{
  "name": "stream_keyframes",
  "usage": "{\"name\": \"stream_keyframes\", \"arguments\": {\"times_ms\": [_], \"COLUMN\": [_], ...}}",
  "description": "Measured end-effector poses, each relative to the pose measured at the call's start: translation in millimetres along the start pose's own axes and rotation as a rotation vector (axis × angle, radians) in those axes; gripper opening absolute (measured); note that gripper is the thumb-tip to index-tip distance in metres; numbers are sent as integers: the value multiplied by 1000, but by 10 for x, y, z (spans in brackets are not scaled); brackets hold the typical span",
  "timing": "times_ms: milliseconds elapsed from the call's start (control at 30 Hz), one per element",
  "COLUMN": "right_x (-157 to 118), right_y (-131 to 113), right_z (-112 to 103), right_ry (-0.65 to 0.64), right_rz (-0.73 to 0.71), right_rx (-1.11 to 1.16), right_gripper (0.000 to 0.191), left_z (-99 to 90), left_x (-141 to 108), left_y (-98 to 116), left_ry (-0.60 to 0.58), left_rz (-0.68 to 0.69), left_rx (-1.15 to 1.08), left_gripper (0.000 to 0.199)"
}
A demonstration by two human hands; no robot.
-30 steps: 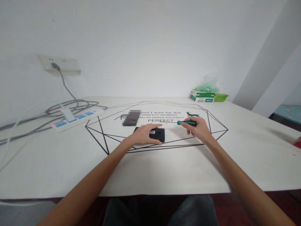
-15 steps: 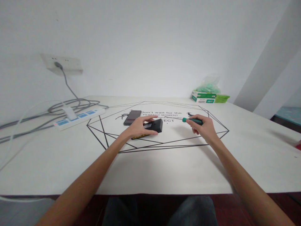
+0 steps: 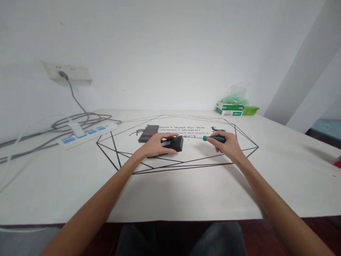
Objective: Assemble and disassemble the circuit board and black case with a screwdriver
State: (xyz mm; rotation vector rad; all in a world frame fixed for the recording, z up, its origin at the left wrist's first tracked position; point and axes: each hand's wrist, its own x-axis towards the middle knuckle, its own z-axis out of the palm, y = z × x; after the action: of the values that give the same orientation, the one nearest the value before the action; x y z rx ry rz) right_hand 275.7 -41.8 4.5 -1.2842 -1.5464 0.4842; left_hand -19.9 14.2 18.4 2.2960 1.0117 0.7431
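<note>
My left hand [image 3: 157,145] is closed round a small black box-shaped device [image 3: 176,143], thumb on the near side and fingers on the far side. A yellow strip shows under that hand, partly hidden by it. In my right hand [image 3: 228,144] is a screwdriver [image 3: 217,139] with a black and green handle. Its thin shaft points left at the black device, and the tip lies close to the device's right end; I cannot tell whether they touch. Just behind my left hand a dark smartphone [image 3: 148,133] lies flat on the table.
On the left of the white table [image 3: 186,195] lies a power strip [image 3: 87,136] with coiled grey cables [image 3: 80,121], one running to a wall socket [image 3: 68,72]. Green and white boxes [image 3: 229,109] under a plastic bag [image 3: 236,96] stand at the back right.
The screwdriver in my right hand has moved slightly left and down, its tip now nearer the black device. My left hand keeps its hold. The view has shifted slightly.
</note>
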Motion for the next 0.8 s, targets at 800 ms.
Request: {"name": "stream_keyframes", "arguments": {"times_ms": [800], "right_x": [40], "right_y": [36], "right_z": [-68], "right_ry": [-153], "right_rz": [101], "right_rx": [43], "right_gripper": [44], "left_z": [124], "left_x": [-31], "left_y": [8], "left_ry": [-72], "left_rz": [0], "left_rx": [126], "left_gripper": [75]}}
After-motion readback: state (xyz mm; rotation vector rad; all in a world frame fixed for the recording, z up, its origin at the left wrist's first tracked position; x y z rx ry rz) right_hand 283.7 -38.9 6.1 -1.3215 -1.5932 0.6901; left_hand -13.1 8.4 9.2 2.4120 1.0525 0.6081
